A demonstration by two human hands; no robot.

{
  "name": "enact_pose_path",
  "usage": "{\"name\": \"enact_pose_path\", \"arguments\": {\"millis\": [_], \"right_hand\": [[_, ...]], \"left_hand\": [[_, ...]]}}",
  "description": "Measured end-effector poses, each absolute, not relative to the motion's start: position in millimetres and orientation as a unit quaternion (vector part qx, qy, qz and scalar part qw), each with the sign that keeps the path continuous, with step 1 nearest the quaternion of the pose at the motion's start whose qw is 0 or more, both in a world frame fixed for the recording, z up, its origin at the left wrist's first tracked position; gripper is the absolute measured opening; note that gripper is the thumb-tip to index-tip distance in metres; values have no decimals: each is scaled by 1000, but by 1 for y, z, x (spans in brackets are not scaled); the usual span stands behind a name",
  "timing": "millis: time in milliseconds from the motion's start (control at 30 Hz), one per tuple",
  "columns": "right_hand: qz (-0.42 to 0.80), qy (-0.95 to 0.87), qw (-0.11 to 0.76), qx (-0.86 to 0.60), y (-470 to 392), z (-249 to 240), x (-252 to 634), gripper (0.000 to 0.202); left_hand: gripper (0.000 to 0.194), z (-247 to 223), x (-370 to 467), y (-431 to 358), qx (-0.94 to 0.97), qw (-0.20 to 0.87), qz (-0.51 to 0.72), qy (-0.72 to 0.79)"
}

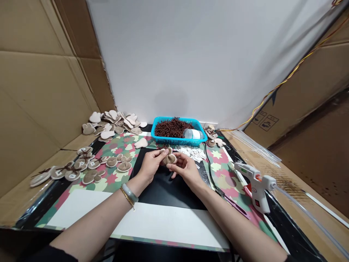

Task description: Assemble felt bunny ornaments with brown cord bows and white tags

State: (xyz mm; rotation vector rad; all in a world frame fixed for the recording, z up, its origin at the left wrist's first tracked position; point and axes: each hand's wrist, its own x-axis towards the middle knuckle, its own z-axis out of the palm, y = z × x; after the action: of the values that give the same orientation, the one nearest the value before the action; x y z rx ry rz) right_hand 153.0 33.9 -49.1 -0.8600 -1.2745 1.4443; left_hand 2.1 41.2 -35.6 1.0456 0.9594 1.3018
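Both my hands meet over the black mat around one small brown fabric piece with a pale edge and ear-like lobes. My left hand pinches its upper left part between thumb and fingers. On the other side, my right hand grips its lower right part, thumb in front and fingers partly hidden behind. Just beyond the hands lie small white tags in a loose heap. Behind them, a blue basket holds many dark brown twisted bows and a clear lidded jar.
Pale fabric pieces are heaped at the back left. Several brown pieces, some with bows and tags, lie at the left. A white glue gun, purple-handled tweezers and a black cable are at the right.
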Motion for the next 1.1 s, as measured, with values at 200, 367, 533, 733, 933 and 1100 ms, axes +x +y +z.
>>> {"name": "enact_pose_path", "arguments": {"millis": [200,367,533,733,933,1100], "right_hand": [[605,-538,464,-360,34,-49,155,24],[575,-571,428,-400,34,-49,156,27],[542,-576,434,-432,34,-46,159,29],[511,-616,423,-424,33,-47,157,22],[426,-680,407,-436,31,-47,160,15],[230,-820,334,-404,32,-17,150,9]], "left_hand": [[44,-38,2,41,475,548,556,406],[46,-39,1,46,498,494,574,423],[47,-22,-34,46,529,458,555,450],[33,1,-116,36,658,251,417,575],[37,-17,-146,21,779,115,249,564],[42,-22,-169,20,793,159,235,539]]}}
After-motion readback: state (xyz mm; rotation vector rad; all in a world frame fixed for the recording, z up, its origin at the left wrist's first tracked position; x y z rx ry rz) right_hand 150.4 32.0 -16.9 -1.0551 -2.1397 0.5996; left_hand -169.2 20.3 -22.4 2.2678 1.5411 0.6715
